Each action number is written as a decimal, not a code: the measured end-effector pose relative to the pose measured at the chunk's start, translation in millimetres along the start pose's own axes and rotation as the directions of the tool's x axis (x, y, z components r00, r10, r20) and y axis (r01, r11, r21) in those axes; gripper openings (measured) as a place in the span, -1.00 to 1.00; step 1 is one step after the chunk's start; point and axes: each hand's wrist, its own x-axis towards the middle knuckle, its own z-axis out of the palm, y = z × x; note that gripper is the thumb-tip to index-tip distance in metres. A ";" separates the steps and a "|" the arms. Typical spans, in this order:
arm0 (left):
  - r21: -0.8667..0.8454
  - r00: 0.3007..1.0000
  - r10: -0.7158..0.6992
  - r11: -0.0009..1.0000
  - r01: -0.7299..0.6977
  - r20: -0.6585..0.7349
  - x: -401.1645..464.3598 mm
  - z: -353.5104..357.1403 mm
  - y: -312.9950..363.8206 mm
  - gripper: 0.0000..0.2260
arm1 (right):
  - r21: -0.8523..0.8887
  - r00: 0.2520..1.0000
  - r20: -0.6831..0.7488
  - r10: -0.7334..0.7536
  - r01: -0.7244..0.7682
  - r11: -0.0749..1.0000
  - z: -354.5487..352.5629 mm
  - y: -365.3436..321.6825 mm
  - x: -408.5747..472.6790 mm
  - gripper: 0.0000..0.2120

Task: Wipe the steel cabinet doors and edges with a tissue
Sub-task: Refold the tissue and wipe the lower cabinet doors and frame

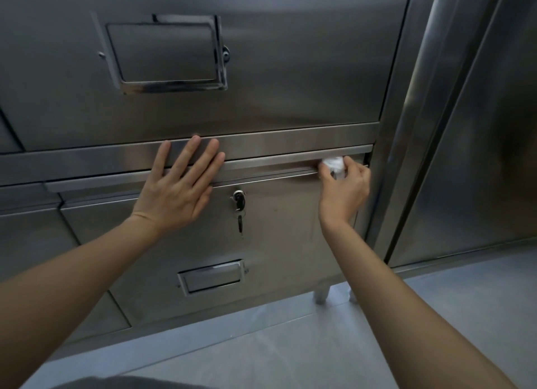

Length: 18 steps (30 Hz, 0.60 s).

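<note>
A steel cabinet fills the view, with an upper door [290, 68] and a lower door [284, 228] split by a horizontal edge strip [290, 143]. My right hand [344, 191] grips a crumpled white tissue [334, 164] and holds it against the long handle ledge [276, 163] at the lower door's top right corner. My left hand [177, 188] lies flat with straight fingers on the lower door's top left part, fingertips reaching the edge strip.
A lock with a hanging key [239, 205] sits at the lower door's middle. Label holders are fixed on the upper door [165, 54] and lower door [212, 276]. Another steel unit [479, 127] stands to the right. The cabinet's feet [321, 295] rest on a grey floor [290, 345].
</note>
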 end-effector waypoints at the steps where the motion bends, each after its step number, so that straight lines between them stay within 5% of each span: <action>1: -0.001 1.000 0.000 1.000 0.000 0.002 0.3 0.1 0.1 -0.48 | 0.011 1.000 0.009 0.003 -0.003 1.000 0.1 -2.6 -0.9 -0.62; 18: 0.001 1.000 0.005 1.000 -0.005 0.005 -0.6 1.1 0.7 -0.47 | 0.093 0.973 0.191 -0.128 0.112 0.989 -29.5 -8.5 -44.1 -0.75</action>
